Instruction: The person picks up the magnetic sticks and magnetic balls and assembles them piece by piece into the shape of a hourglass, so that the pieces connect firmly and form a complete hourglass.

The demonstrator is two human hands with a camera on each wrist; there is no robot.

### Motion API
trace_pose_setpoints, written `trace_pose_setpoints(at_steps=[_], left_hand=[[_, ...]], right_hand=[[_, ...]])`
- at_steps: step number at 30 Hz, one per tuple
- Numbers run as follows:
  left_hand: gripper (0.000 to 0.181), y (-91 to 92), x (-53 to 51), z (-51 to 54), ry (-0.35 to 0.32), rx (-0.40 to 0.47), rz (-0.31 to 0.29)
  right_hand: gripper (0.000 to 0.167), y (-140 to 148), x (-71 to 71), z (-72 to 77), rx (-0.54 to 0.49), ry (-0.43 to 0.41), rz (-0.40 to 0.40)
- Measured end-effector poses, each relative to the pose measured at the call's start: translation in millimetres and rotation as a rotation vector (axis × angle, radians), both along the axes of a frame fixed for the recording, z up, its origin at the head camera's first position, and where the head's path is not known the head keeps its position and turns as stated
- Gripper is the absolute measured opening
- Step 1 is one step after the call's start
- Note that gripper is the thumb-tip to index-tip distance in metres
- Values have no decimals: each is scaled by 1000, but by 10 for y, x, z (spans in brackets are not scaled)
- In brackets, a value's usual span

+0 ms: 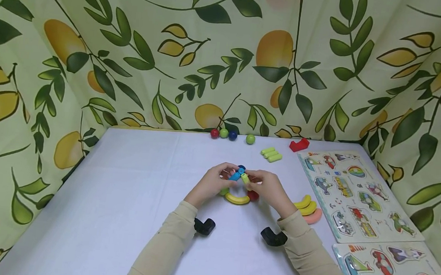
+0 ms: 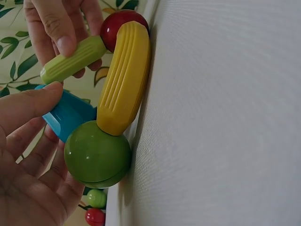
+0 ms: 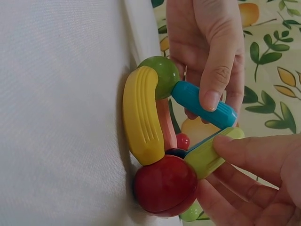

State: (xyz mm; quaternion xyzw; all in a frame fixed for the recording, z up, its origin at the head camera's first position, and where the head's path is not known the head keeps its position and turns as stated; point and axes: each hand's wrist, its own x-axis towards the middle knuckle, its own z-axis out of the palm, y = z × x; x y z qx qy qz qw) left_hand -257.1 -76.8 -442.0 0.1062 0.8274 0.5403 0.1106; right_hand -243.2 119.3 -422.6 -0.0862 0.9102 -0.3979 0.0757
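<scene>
A curved yellow piece (image 1: 237,199) lies low on the table, joining a green ball (image 2: 97,153) and a red ball (image 3: 165,185). From the green ball rises a blue stick (image 3: 203,104), which the left hand (image 1: 214,181) pinches between thumb and fingers. The right hand (image 1: 269,187) pinches a light green stick (image 2: 74,59) that rises from the red ball. The upper ends of both sticks meet or nearly meet. Behind them a dark blue ball (image 1: 242,168) shows in the head view, and a pink piece (image 3: 165,123) shows in the right wrist view.
Loose balls (image 1: 233,135), light green sticks (image 1: 271,154) and a red piece (image 1: 299,145) lie at the back. Yellow curved pieces (image 1: 307,208) and a pink one (image 1: 313,216) are beside the right forearm. Picture boards (image 1: 358,195) cover the right side. Black curved objects (image 1: 274,237) sit near both wrists.
</scene>
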Motion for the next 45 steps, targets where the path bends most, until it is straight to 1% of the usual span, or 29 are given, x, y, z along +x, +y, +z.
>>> trace_pose_setpoints(at_steps=[8, 10, 13, 15, 17, 18, 20, 22, 23, 25, 27, 29, 30, 32, 36, 37, 39, 42, 45], left_hand=[[37, -23, -7, 8, -3, -11, 5], [38, -30, -11, 12, -8, -13, -1], [42, -65, -25, 41, -33, -12, -11], [46, -125, -63, 78, -44, 11, 15], [50, -188, -163, 135, -34, 45, 74], [51, -230, -238, 156, -22, 66, 113], [53, -316, -424, 185, -1, 112, 198], [56, -397, -637, 188, -1, 144, 259], [60, -435, -750, 179, -14, 150, 276], [66, -496, -943, 158, -58, 165, 296], [72, -530, -1102, 130, -116, 179, 302], [76, -532, -1238, 105, -157, 185, 305], [76, -522, -1285, 102, -171, 200, 314], [75, -509, -1371, 67, -177, 213, 326], [67, -487, -1489, -10, -157, 205, 358], [66, -488, -1520, -44, -137, 204, 361], [62, -463, -1577, -66, -130, 195, 355], [57, -413, -1651, -60, -118, 175, 340], [52, -356, -1687, -9, -106, 103, 339]], right_hand=[[44, -24, -21, -16, -15, -11, -8], [44, -22, -23, -21, -16, -10, -7], [44, 1, -25, -30, -28, -10, -12], [45, 26, -27, -35, -40, -17, -13], [47, 78, -45, -27, -48, -38, -33], [49, 102, -55, -25, -51, -53, -46], [54, 150, -72, -25, -54, -105, -69], [59, 197, -86, -40, -55, -163, -88], [61, 219, -91, -49, -66, -193, -90], [64, 257, -97, -78, -91, -258, -88], [66, 291, -103, -114, -116, -304, -77], [66, 311, -104, -137, -147, -334, -82], [66, 318, -107, -150, -148, -336, -79], [65, 326, -103, -184, -155, -335, -71], [65, 320, -74, -234, -176, -341, -71], [65, 317, -65, -245, -183, -347, -76], [66, 313, -49, -250, -194, -349, -90], [66, 318, -48, -254, -210, -347, -109], [65, 330, -68, -243, -229, -341, -113]])
